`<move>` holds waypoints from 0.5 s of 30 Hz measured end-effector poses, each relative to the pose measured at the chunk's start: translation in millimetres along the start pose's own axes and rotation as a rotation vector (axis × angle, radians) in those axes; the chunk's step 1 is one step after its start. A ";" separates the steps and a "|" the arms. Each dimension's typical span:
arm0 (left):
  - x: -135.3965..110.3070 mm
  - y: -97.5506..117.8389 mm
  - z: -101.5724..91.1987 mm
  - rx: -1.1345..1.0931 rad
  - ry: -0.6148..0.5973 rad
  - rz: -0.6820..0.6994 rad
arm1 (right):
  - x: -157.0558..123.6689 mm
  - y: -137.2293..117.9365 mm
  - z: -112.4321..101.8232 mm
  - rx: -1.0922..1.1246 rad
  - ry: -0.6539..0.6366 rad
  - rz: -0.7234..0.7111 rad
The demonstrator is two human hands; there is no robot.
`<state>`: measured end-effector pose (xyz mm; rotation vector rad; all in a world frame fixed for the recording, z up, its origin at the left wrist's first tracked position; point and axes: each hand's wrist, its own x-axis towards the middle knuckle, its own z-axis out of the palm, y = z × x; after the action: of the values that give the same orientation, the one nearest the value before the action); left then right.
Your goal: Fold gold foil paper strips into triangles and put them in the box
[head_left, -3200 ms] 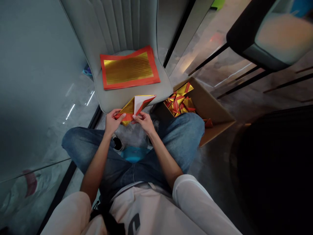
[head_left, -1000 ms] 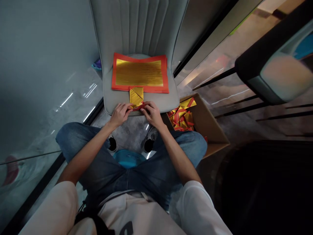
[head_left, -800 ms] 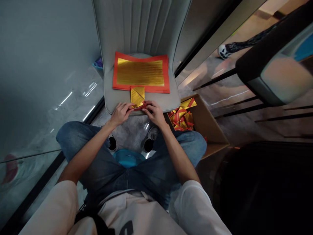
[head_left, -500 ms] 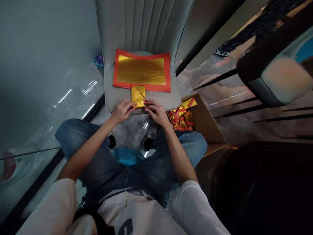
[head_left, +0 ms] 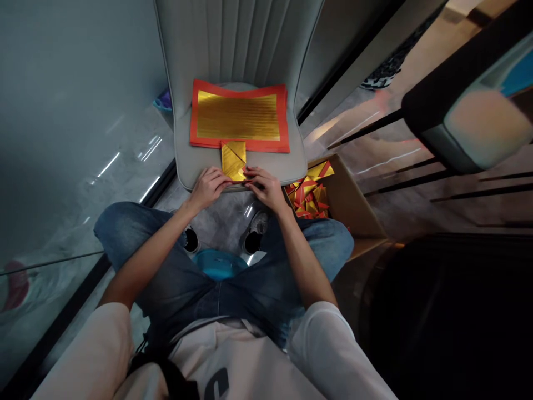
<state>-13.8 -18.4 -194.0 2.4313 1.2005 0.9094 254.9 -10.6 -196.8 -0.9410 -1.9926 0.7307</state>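
Observation:
A partly folded sheet of gold-and-red paper (head_left: 234, 160) lies at the front of the grey chair seat, with diagonal creases across its gold face. My left hand (head_left: 211, 184) pinches its near edge from the left. From the right, my right hand (head_left: 265, 186) grips the same edge, thumb below and fingers on top. A thin red strip of the paper shows between the two hands. Just behind it lies a stack of red sheets with gold centres (head_left: 238, 115), which the folded paper's far end meets.
The grey chair (head_left: 187, 161) stands before my knees. To its right, a cardboard box (head_left: 353, 203) holds several folded red-and-gold papers (head_left: 310, 194). A glass panel (head_left: 75, 111) runs along the left. Another chair (head_left: 462, 128) and a person's shoe (head_left: 381, 78) are at the right.
The view has shifted slightly. Both hands stay on the near edge of the folded paper, with only slight finger movement; a red strip there shows more clearly.

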 end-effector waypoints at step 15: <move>-8.2 38.7 6.6 0.035 0.194 -0.233 | 11.1 -12.8 22.6 -0.275 0.193 0.218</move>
<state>10.3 -48.5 -183.2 2.2077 1.5418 1.0776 226.8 -12.3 -194.4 -1.3548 -1.8671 0.4658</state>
